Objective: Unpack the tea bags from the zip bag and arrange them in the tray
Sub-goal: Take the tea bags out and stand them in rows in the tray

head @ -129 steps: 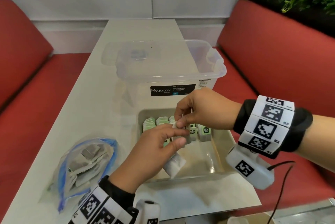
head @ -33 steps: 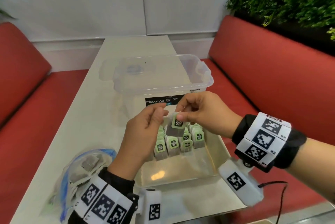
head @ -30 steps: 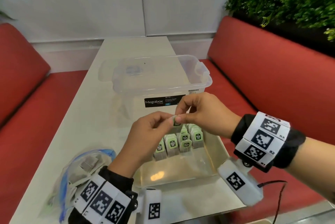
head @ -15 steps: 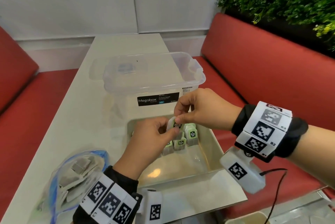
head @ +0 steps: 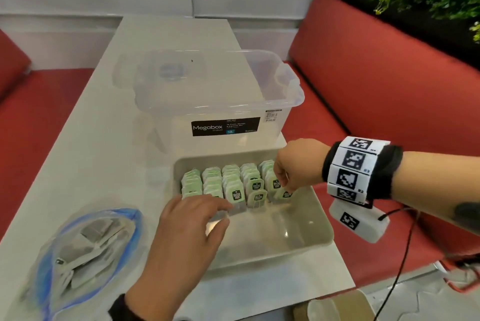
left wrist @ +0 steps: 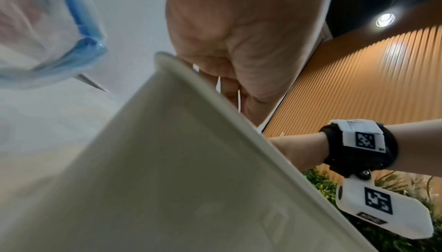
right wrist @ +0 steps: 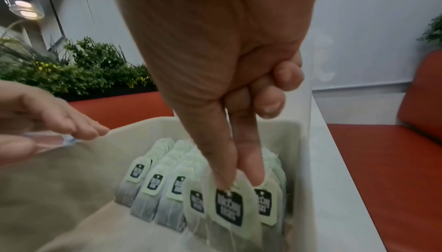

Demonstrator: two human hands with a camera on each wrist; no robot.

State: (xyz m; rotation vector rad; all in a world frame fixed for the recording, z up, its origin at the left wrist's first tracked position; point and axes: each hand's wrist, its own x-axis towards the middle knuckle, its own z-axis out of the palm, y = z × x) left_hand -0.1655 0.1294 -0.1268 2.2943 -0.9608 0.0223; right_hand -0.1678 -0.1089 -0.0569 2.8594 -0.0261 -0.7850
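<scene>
Since half a second ago: left hand (head: pixel 181 232) dropped away, fingers spread slack over tray (head: pixel 311 240) front; right hand (head: pixel 293 167) pinches tea bag (right wrist: pixel 227 207) into right-most row — placing step. Next, I fetch another from zip bag (head: pixel 85 250)

White table (head: pixel 85 164) runs away from me between two red benches. Three things sit directly on it. Nearest my right side, the beige tray (head: pixel 306 240), close to the near edge; its right wall lies just beside the table's right edge. Behind it, almost touching its far wall, the clear box (head: pixel 272 123) with a black Megabox label, also hard by the right edge. On my left, near the front corner, the zip bag (head: pixel 85 245) lies flat, blue seal gaping toward the tray, tea bags inside. From my left wrist, bag corner and tray wall sit near each other, tabletop between
</scene>
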